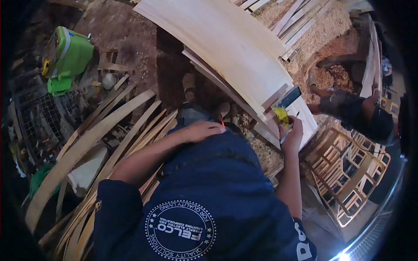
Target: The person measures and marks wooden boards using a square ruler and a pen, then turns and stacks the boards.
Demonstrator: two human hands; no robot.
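One yellow tape measure (pixel 282 115) sits pinched in my right grip (pixel 288 124) beside boards (pixel 244 54); my left grip (pixel 217 128), closure unclear, touches my shirt (pixel 209 174).

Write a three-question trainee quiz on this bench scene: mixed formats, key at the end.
1. True or false: the right hand holds the yellow item.
2. The container at the upper left of the view is mostly: A) red B) white C) green.
3. Fill in: the largest word in the round logo on the dark-blue shirt is ____.

Key: 1 true; 2 C; 3 FELCO.
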